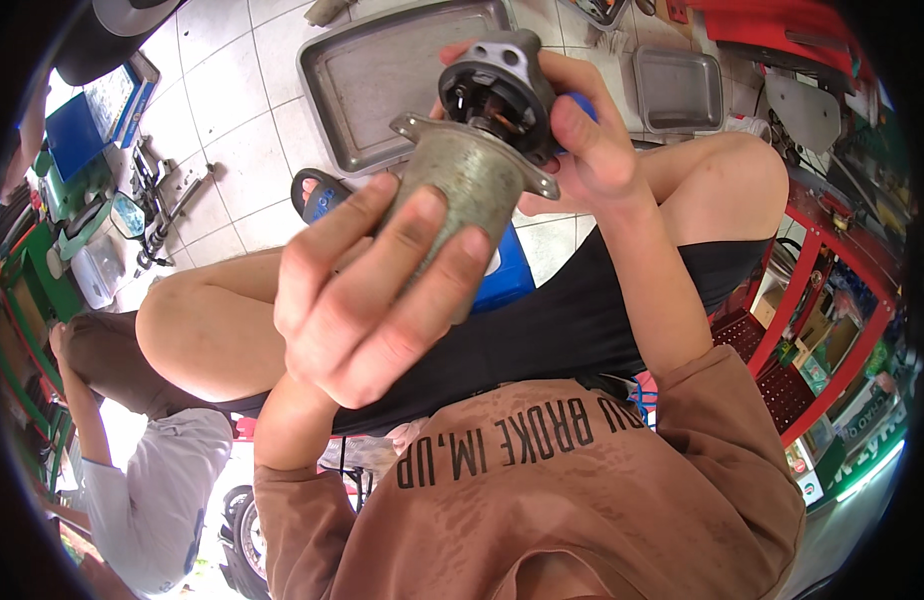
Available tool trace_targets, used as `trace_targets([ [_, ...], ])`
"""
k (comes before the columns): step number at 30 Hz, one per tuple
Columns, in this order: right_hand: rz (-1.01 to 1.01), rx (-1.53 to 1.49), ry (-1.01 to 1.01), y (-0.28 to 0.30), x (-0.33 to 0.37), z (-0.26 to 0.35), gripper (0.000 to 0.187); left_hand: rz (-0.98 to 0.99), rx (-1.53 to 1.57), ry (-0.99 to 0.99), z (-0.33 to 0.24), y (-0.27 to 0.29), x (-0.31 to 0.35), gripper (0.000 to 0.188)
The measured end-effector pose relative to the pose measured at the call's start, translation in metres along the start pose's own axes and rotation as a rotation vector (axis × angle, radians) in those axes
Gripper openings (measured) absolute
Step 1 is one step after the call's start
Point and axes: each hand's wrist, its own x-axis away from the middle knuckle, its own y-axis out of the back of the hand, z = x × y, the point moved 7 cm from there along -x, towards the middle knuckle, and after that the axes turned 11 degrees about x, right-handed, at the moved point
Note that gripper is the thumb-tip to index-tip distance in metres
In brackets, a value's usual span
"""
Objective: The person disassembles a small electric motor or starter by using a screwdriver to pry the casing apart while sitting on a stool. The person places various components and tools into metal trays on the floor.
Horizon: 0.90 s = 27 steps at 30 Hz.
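A small electric motor, which looks like a starter motor, is held up in front of me in two parts. My left hand [382,290] is wrapped round its dull, worn metal cylinder casing [457,180], which has a flange with two ears. My right hand [597,140] grips the dark end cover [502,85], which has a two-holed metal lug. The cover is tilted off the casing's mouth, leaving a gap where the inner parts and a bit of copper colour show. A blue thing [580,104], partly hidden, sticks out by my right thumb; its kind I cannot make out.
A large metal tray [332,110] lies on the tiled floor ahead, with a smaller tray [679,90] to its right. Metal motorbike parts [162,205] lie at the left. Red shelving [817,300] stands at the right. Another person [152,480] is at the lower left.
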Motion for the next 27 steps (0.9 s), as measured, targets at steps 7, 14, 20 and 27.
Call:
trace_targets([
  [7,0.220,0.000,0.011,-0.019,-0.005,0.017,0.084,0.024,-0.027,-0.018,-0.016,-0.001,0.003,0.032],
  [14,0.242,-0.099,-0.007,-0.028,-0.004,0.021,0.092,0.161,-0.005,-0.015,-0.023,0.003,0.005,0.046],
  [20,-0.026,0.231,0.023,-0.001,0.001,0.015,0.060,0.145,0.106,0.195,0.010,0.012,0.004,0.054],
  [27,-0.088,0.150,-0.162,0.026,-0.008,0.024,0.048,-0.435,0.842,1.061,0.088,0.027,0.040,0.043],
])
